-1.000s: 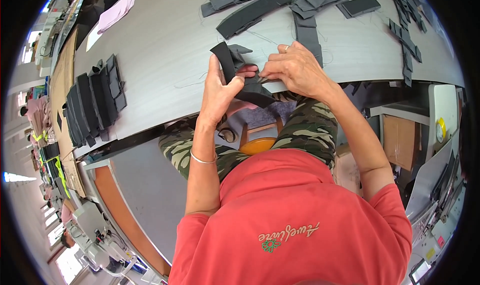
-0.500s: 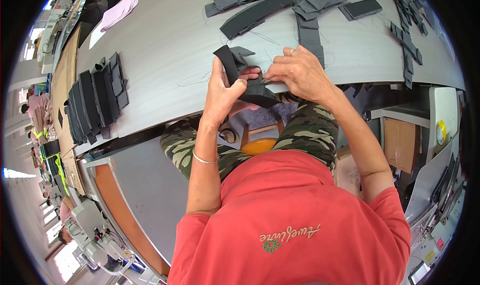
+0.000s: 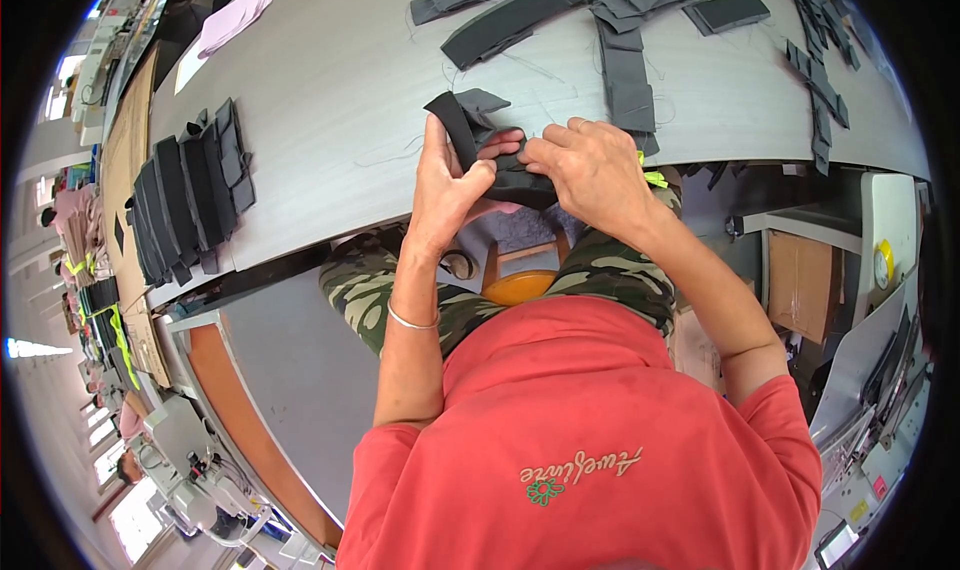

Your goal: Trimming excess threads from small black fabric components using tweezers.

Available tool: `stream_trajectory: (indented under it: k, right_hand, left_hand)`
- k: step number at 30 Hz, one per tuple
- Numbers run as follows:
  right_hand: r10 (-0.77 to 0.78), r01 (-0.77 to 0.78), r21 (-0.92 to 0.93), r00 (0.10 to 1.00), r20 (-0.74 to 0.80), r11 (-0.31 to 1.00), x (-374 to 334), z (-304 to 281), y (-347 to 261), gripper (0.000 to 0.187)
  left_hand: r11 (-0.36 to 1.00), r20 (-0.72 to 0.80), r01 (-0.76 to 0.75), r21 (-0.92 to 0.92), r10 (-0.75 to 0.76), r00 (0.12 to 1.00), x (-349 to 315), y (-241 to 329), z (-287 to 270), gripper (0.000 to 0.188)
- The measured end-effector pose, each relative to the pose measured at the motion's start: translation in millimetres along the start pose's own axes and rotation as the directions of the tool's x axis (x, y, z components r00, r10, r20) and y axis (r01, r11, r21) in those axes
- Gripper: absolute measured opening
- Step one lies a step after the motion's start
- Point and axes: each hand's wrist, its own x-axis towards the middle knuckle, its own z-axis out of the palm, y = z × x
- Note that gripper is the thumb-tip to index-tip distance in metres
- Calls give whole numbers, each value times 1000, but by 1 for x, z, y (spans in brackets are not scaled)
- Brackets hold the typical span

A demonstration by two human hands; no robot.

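A folded dark grey fabric piece (image 3: 459,128) is held up over the table's near edge. My left hand (image 3: 446,184) grips it, thumb on the near side and fingers inside the fold. My right hand (image 3: 592,168) is closed on the right part of the same fabric piece, its fingertips pinching the cloth close to the left fingers. The right hand's underside hides that end of the cloth. A bit of bright yellow-green (image 3: 652,175) shows just behind the right hand; what it belongs to I cannot make out.
On the grey table (image 3: 350,80) a row of dark fabric pieces (image 3: 190,195) lies at the left. More dark strips (image 3: 515,22) with loose threads lie at the far side, others (image 3: 820,90) at the far right. Pink paper (image 3: 238,15) lies far left. A cardboard box (image 3: 800,285) stands below right.
My right hand has turned and shifted slightly down, covering more of the fabric's right end. The left hand stays nearly still. The yellow-green bit has come into sight behind the right hand.
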Motion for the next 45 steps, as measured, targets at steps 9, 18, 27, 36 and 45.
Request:
stream_trajectory:
  k: [9,18,27,36,45]
  right_hand:
    - [21,-21,-43,1000,-13,999,0,6,-8,11]
    - [-10,11,16,999,-52,1000,2,10,-3,9]
    - [9,-9,5,1000,-17,1000,1,6,-4,11]
    - [-30,31,21,999,-20,999,2,7,0,11]
    - [-37,37,53,999,-5,998,5,9,2,11]
  left_hand:
    - [1000,-4,-2,-5,2,1000,1,-2,-2,42]
    - [1000,-2,5,-22,-5,1000,1,0,-3,41]
    - [999,3,2,-38,-2,1000,2,-2,-4,44]
    - [999,-3,4,-32,-4,1000,0,1,-2,47]
    - [999,-28,-31,-8,31,999,-2,-1,-2,50]
